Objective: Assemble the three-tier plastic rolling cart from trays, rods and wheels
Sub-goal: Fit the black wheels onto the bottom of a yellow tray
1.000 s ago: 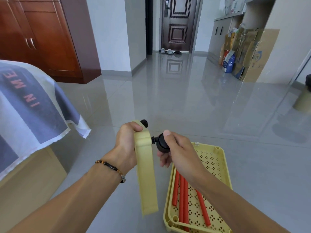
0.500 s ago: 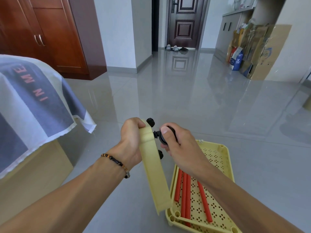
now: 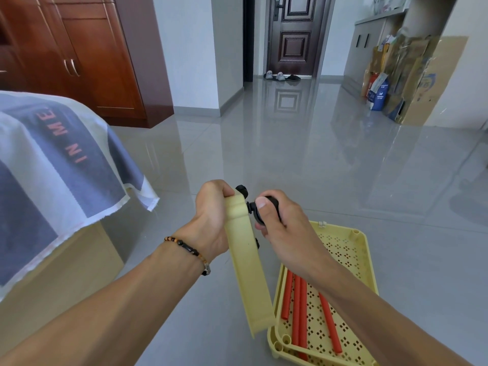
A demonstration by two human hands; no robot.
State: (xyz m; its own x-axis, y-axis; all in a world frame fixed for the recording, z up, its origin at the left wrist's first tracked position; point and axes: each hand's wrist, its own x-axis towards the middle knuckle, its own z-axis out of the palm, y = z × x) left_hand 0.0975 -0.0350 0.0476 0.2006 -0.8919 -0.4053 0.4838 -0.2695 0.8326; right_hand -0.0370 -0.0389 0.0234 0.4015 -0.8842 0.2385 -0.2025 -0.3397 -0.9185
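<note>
Since earlier frame, hands little changed. Left hand [image 3: 211, 220] grips upright yellow tray [image 3: 247, 260]; right hand [image 3: 282, 228] curls round black wheel [image 3: 266, 211] at tray corner. Red rods [image 3: 299, 310] lie in floor tray [image 3: 348, 249].

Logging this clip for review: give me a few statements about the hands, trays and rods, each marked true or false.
1. The left hand grips the upended tray near its top corner. True.
2. The right hand is open and idle. False: it grips a black wheel at the tray's corner.
3. The red rods lie in the floor tray. True.
4. The floor tray is stacked on the bed. False: it lies on the grey floor.
5. Another wheel shows at the upended tray's top. True.
</note>
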